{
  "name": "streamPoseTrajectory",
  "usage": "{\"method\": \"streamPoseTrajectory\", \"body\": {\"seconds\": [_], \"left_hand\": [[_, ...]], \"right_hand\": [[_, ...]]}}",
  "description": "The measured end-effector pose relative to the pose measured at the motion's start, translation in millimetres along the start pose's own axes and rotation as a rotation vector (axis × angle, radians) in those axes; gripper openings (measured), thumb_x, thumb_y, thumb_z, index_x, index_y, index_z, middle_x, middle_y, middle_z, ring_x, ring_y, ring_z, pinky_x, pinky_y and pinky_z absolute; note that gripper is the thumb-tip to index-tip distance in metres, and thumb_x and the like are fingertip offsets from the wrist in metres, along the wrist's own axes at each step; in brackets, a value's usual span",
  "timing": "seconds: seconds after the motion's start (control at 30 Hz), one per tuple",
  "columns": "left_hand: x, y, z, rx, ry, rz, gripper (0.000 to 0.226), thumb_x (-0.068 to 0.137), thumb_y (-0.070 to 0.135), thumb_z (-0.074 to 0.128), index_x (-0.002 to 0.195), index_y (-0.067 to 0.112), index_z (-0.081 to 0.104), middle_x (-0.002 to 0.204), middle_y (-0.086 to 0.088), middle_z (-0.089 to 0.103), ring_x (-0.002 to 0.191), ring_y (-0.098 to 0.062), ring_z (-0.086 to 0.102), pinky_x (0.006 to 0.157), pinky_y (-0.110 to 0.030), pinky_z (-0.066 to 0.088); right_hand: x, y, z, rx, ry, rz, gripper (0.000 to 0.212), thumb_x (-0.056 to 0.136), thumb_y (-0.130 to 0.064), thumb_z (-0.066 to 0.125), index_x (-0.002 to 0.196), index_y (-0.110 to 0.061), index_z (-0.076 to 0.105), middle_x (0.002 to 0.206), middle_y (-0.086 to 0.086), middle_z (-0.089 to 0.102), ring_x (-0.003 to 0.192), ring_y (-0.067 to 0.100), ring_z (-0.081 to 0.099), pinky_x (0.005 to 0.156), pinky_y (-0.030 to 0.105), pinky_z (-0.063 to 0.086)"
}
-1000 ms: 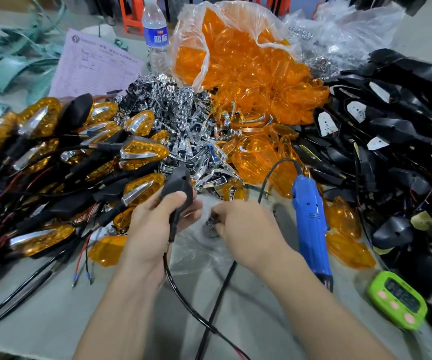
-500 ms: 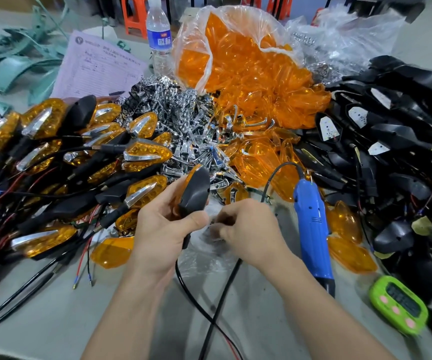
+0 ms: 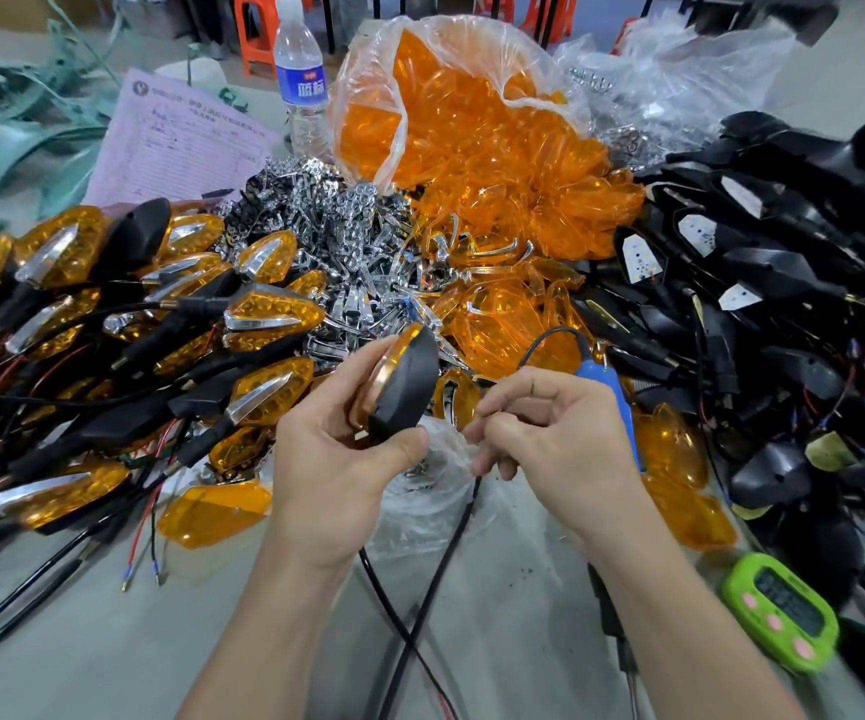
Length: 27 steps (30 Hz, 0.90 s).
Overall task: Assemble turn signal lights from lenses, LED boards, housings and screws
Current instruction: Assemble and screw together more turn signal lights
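My left hand [image 3: 339,459] grips a turn signal [image 3: 403,379], a black housing with an amber lens on its far side, held upright with its black cable trailing down toward me. Just to its right, my right hand [image 3: 549,433] has its fingers curled, pinching something small over a clear plastic bag of screws [image 3: 422,491]; what it pinches is hidden. A blue electric screwdriver [image 3: 612,402] lies behind my right hand. Loose amber lenses [image 3: 472,163] spill from a clear bag at the back. Black housings with white LED boards [image 3: 763,272] are heaped on the right.
Finished amber-and-black signals [image 3: 108,324] pile up on the left, chrome reflector parts [image 3: 336,236] in the middle. A water bottle [image 3: 300,75] and a paper form [image 3: 175,142] stand at the back left. A green timer [image 3: 781,613] lies at the front right. Cables cross the grey tabletop [image 3: 108,641].
My left hand has lifted the signal and turned it upright, so its amber lens edge now shows. My right hand has risen from the screw bag and closed toward the housing.
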State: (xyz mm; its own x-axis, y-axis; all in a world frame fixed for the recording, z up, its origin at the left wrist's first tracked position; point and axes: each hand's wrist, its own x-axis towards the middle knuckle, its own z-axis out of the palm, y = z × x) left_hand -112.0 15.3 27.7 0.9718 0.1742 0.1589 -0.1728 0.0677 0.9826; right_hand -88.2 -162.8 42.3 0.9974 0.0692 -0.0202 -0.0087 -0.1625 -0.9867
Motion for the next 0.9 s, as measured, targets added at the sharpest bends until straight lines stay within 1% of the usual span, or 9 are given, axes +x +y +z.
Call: {"method": "streamPoseTrajectory", "body": {"seconds": [0.1, 0.17, 0.3, 0.37, 0.43, 0.57, 0.7, 0.83, 0.9], "left_hand": [[-1.4, 2.2, 7.2, 0.083, 0.009, 0.061, 0.077, 0.067, 0.0, 0.082, 0.117, 0.058, 0.07, 0.106, 0.016, 0.078, 0.091, -0.001, 0.072, 0.077, -0.014, 0.055], [-2.0, 3.8, 10.8, 0.109, 0.004, 0.084, 0.078, 0.067, 0.001, 0.082, 0.116, 0.06, 0.069, 0.105, 0.017, 0.078, 0.089, -0.001, 0.072, 0.075, -0.014, 0.055], [-2.1, 5.2, 15.8, 0.107, 0.011, 0.067, 0.075, 0.067, 0.003, 0.082, 0.113, 0.062, 0.07, 0.102, 0.016, 0.078, 0.085, -0.002, 0.072, 0.071, -0.015, 0.056], [-1.7, 4.3, 17.9, 0.094, 0.021, 0.038, 0.073, 0.066, 0.005, 0.082, 0.11, 0.063, 0.07, 0.101, 0.014, 0.078, 0.086, -0.003, 0.072, 0.071, -0.018, 0.057], [-0.9, 3.4, 20.5, 0.073, 0.017, 0.004, 0.072, 0.066, 0.006, 0.082, 0.109, 0.062, 0.071, 0.102, 0.009, 0.079, 0.087, -0.007, 0.071, 0.074, -0.022, 0.058], [-1.2, 1.1, 25.6, 0.032, -0.009, -0.051, 0.068, 0.067, 0.005, 0.081, 0.118, 0.049, 0.072, 0.105, 0.003, 0.079, 0.09, -0.014, 0.07, 0.08, -0.03, 0.059], [-1.8, -0.5, 31.5, 0.009, -0.026, -0.104, 0.072, 0.068, 0.007, 0.084, 0.132, 0.035, 0.069, 0.105, 0.005, 0.078, 0.09, -0.013, 0.071, 0.081, -0.034, 0.056], [-2.9, -0.6, 37.9, -0.068, 0.0, -0.125, 0.073, 0.071, 0.006, 0.078, 0.129, 0.048, 0.069, 0.095, 0.005, 0.075, 0.081, -0.017, 0.068, 0.078, -0.041, 0.064], [-2.5, -1.0, 40.3, -0.086, -0.001, -0.128, 0.071, 0.073, 0.004, 0.073, 0.13, 0.047, 0.069, 0.091, 0.004, 0.072, 0.079, -0.017, 0.067, 0.076, -0.042, 0.065]], "right_hand": [[-0.7, 1.9, -3.8, -0.088, 0.044, -0.024, 0.039, 0.085, 0.004, 0.064, 0.08, -0.031, 0.082, 0.068, 0.004, 0.075, 0.057, 0.018, 0.07, 0.055, 0.024, 0.05], [-1.5, 2.1, -5.6, -0.131, 0.067, -0.031, 0.038, 0.091, -0.002, 0.067, 0.086, -0.036, 0.083, 0.07, 0.0, 0.076, 0.06, 0.016, 0.068, 0.058, 0.029, 0.051], [-3.4, -5.2, -9.8, -0.184, 0.09, -0.044, 0.037, 0.097, -0.01, 0.07, 0.084, -0.043, 0.081, 0.065, -0.002, 0.073, 0.06, 0.024, 0.067, 0.058, 0.04, 0.056], [-4.9, -11.4, -15.0, -0.188, 0.093, -0.056, 0.035, 0.095, -0.009, 0.072, 0.084, -0.041, 0.08, 0.062, -0.001, 0.072, 0.051, 0.014, 0.063, 0.05, 0.025, 0.05], [-6.5, -18.3, -20.8, -0.206, 0.099, -0.053, 0.033, 0.091, -0.007, 0.077, 0.082, -0.039, 0.08, 0.059, -0.006, 0.072, 0.048, 0.006, 0.062, 0.051, 0.014, 0.048], [-8.8, -27.2, -29.0, -0.252, 0.093, -0.053, 0.025, 0.083, -0.014, 0.086, 0.076, -0.036, 0.08, 0.063, -0.013, 0.073, 0.052, 0.008, 0.069, 0.058, 0.017, 0.056], [-9.2, -28.4, -33.8, -0.307, 0.06, -0.074, 0.019, 0.087, -0.017, 0.083, 0.081, -0.035, 0.083, 0.067, -0.017, 0.074, 0.06, 0.003, 0.07, 0.061, 0.016, 0.057], [-8.5, -26.3, -31.7, -0.311, 0.062, -0.042, 0.028, 0.088, -0.013, 0.082, 0.089, -0.041, 0.082, 0.081, -0.026, 0.075, 0.077, -0.005, 0.072, 0.075, 0.017, 0.061], [-9.0, -26.0, -29.7, -0.299, 0.119, -0.075, 0.034, 0.084, -0.01, 0.084, 0.091, -0.043, 0.081, 0.081, -0.027, 0.074, 0.078, -0.006, 0.071, 0.074, 0.014, 0.059]]}}
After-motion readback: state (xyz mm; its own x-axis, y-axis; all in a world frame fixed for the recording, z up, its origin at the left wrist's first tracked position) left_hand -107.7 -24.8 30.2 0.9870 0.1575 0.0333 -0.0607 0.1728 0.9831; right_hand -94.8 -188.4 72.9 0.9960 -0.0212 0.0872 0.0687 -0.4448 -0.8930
